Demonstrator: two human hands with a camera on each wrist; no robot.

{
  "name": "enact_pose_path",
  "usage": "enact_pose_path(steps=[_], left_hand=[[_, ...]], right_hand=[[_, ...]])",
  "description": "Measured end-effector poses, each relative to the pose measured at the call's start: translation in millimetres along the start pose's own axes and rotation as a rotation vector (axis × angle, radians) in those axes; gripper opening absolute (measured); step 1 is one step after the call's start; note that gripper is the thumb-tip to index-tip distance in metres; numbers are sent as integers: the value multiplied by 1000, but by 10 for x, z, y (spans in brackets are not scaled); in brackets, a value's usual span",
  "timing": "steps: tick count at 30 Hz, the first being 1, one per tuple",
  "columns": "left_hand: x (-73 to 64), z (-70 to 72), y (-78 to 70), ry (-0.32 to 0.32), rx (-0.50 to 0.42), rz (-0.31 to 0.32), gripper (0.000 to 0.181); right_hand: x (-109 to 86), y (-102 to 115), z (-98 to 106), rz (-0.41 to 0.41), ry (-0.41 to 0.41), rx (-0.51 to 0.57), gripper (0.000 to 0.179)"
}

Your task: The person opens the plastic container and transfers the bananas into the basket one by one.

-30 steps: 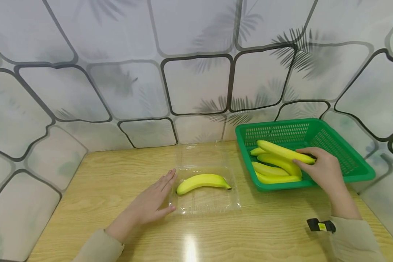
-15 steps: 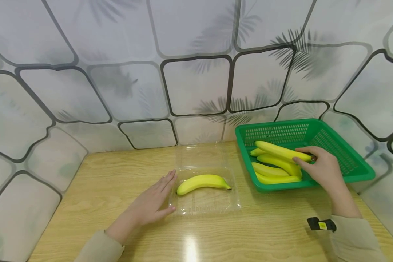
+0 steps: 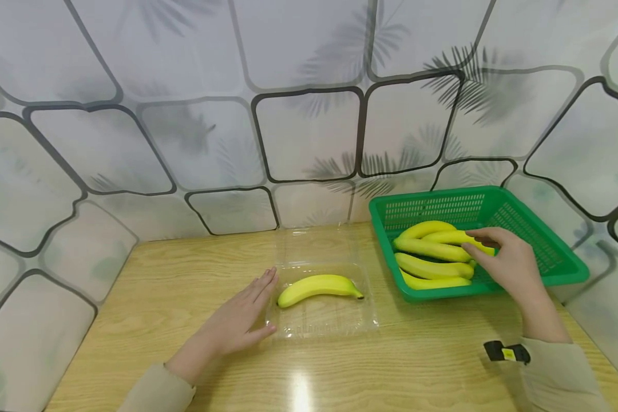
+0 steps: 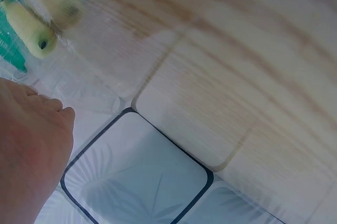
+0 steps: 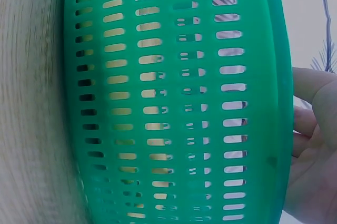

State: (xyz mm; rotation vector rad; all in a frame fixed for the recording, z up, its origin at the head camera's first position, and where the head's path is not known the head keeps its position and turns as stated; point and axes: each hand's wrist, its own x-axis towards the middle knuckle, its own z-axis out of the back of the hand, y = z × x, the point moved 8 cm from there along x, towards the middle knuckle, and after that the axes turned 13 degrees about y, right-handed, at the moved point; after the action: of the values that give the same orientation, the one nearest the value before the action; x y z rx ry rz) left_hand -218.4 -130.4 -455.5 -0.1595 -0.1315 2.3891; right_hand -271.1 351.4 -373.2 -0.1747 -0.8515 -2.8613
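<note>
A single yellow banana [image 3: 319, 289] lies in the bottom half of an opened clear plastic clamshell box [image 3: 324, 326]. My left hand [image 3: 239, 317] rests flat with straight fingers along the box's left edge. On the right, my right hand [image 3: 510, 260] reaches over the front rim of a green plastic basket [image 3: 541, 229], its thumb and forefinger parted around the right end of a banana [image 3: 450, 237]. Several other bananas [image 3: 432, 266] lie side by side in the basket. In the right wrist view, the basket wall [image 5: 258, 103] hides most of the right hand's fingers [image 5: 305, 121].
The wooden table [image 3: 185, 274] backs onto a wall [image 3: 309, 137] patterned with stones and leaves. The box's clear lid [image 3: 316, 243] is folded back toward that wall. A black strap with a yellow patch [image 3: 507, 352] sits at the right sleeve.
The banana that the right hand held up at its right end has dropped among the others, which have shifted in the basket. The right fingers have loosened. The left hand stays put.
</note>
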Motion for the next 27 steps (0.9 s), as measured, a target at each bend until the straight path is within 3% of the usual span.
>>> enact_pose_path(steps=[10,27], left_hand=[[6,0,5,-25,10,-7,96],[19,-32,32,17,-13,3,96]], right_hand=[[3,0,-3,0,-5,21,37],[43,91,-57,-18,-3,79,38]])
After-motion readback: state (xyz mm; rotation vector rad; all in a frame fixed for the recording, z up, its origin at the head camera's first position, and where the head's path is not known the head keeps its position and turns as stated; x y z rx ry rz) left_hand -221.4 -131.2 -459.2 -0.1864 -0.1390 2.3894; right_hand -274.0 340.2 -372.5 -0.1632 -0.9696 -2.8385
